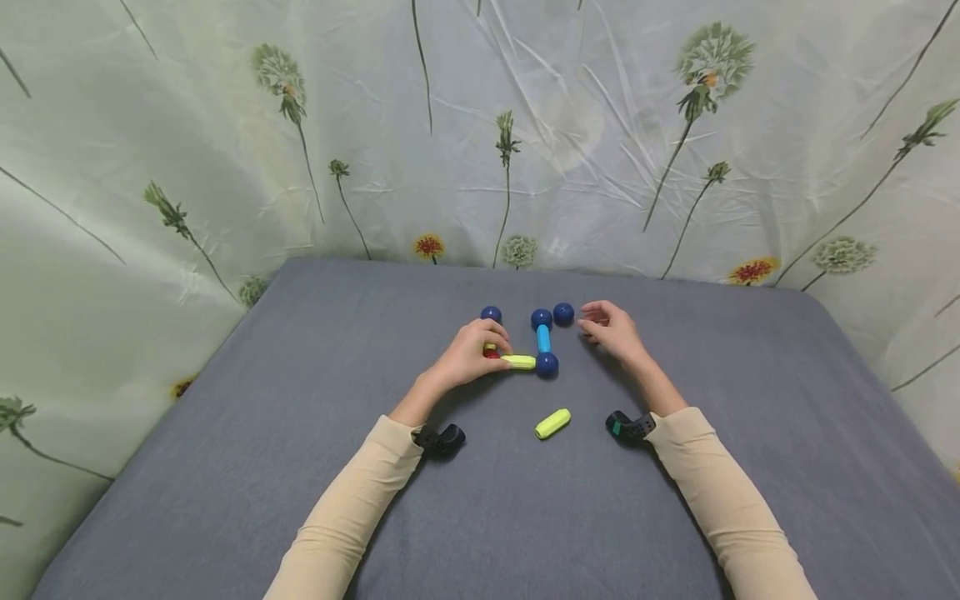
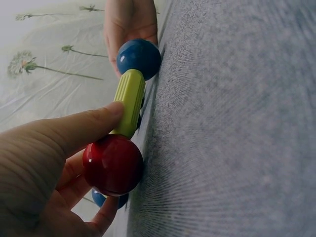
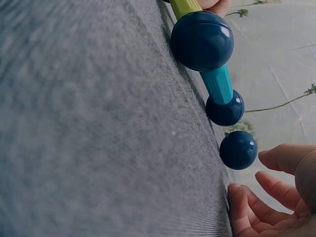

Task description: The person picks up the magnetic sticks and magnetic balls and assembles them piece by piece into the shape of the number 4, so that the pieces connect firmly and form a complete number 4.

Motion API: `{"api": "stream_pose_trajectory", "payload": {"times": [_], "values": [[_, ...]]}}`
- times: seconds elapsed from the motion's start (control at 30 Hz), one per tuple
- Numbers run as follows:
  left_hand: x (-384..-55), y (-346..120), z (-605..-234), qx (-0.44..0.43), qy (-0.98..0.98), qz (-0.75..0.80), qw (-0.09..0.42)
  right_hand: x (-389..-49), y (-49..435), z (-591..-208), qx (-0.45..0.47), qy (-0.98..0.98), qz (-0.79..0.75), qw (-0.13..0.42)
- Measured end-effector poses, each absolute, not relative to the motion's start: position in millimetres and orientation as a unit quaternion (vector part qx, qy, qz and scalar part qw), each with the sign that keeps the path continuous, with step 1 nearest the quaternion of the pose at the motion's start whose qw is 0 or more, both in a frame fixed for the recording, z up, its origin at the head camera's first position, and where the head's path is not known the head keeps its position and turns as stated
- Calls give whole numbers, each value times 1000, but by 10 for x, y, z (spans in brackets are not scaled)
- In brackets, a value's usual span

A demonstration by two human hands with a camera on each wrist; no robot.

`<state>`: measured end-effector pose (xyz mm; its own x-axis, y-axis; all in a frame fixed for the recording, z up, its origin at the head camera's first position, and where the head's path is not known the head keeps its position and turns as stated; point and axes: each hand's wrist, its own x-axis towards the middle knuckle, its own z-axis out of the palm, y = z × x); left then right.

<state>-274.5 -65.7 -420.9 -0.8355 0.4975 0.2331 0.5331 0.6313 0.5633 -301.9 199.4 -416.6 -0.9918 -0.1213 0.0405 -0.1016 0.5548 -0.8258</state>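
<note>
My left hand [image 1: 474, 350] holds a partly joined frame of toy rods and balls by a yellow-green rod [image 2: 129, 101] and the red ball [image 2: 113, 165] at its end. From there the rod leads to a blue corner ball [image 1: 547, 365], and a light-blue rod [image 1: 543, 339] joins that to another blue ball [image 1: 542, 319]. Beyond the left fingers shows a further blue ball [image 1: 491, 313]; the left side is partly hidden by the hand. My right hand [image 1: 613, 332] holds nothing, its fingers loosely bent beside a loose blue ball [image 3: 238, 150].
A loose yellow-green rod [image 1: 553, 423] lies on the grey cloth surface [image 1: 480, 517], between the forearms. Behind the far edge hangs a pale curtain [image 1: 420, 125] printed with flowers. Each wrist wears a black band [image 1: 442, 442].
</note>
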Motion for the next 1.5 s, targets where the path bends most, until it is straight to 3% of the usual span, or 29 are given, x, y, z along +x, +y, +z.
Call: {"api": "stream_pose_trajectory", "payload": {"times": [0.6, 0.93, 1.13, 1.5], "values": [[-2741, -640, -4167, -284, -903, -321, 23, -2708, 2089, -3968, -128, 892, -420, 110], [-2732, -645, -4191, -283, -903, -323, 30, -2481, 2106, -3872, -221, 861, -405, 214], [-2726, -646, -4183, -278, -906, -318, 26, -2345, 2045, -3852, -209, 857, -368, 294], [-2726, -652, -4205, -291, -901, -320, 35, -2180, 1887, -3952, -193, 882, -327, 278]]}}
